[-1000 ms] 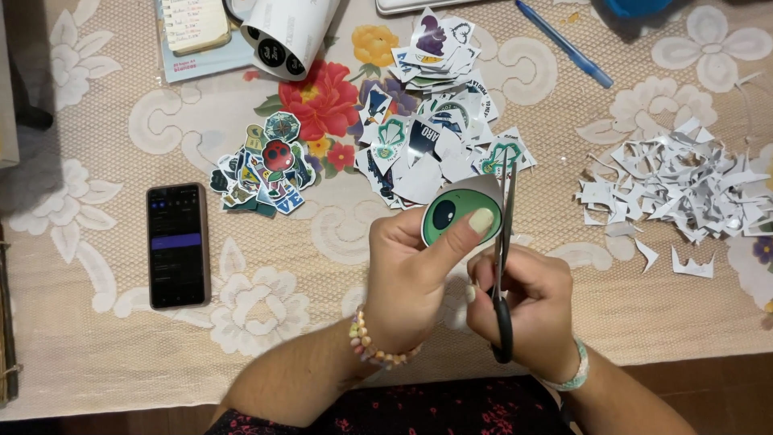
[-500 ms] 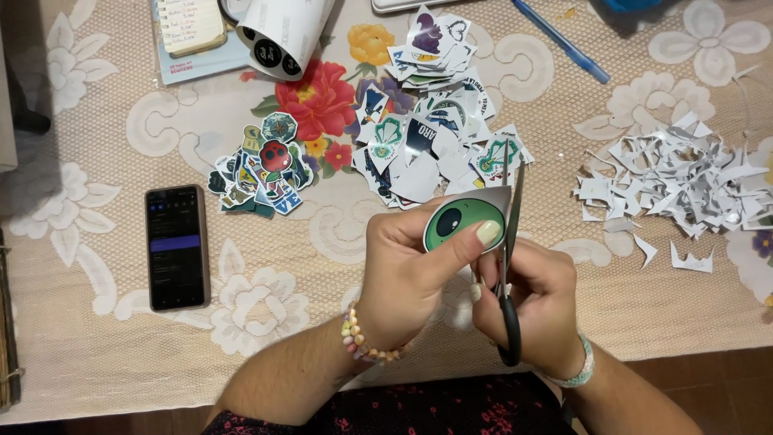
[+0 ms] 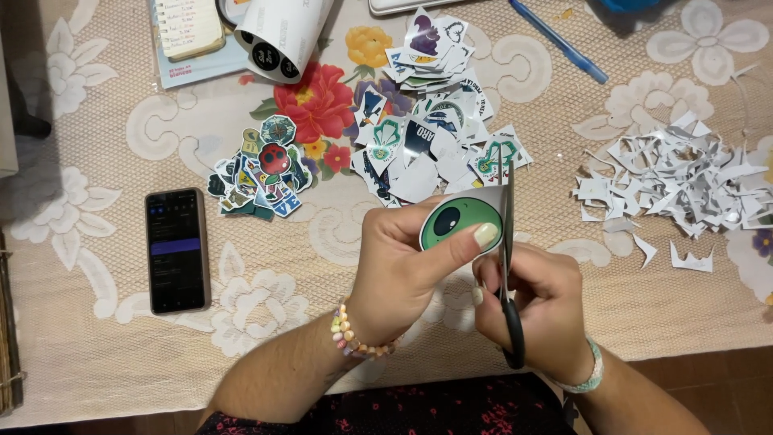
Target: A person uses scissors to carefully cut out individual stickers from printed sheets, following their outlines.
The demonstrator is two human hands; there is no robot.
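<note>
My left hand (image 3: 403,270) pinches a round green sticker with dark oval eyes (image 3: 460,221) between thumb and fingers, just above the table's front half. My right hand (image 3: 538,310) grips black-handled scissors (image 3: 508,266), blades pointing away from me along the sticker's right edge, where a white margin remains. Beyond the hands lies a pile of uncut stickers (image 3: 439,133). A smaller heap of trimmed stickers (image 3: 262,171) sits to the left.
White paper offcuts (image 3: 684,181) are heaped at the right. A dark phone (image 3: 175,250) lies at the left. A rolled sheet (image 3: 282,32), a notepad (image 3: 189,28) and a blue pen (image 3: 557,40) lie at the far edge on a lace-covered floral tablecloth (image 3: 97,338).
Both hands and the sticker have shifted slightly; the sticker has turned a little in my left hand as the scissor blades work along its right edge.
</note>
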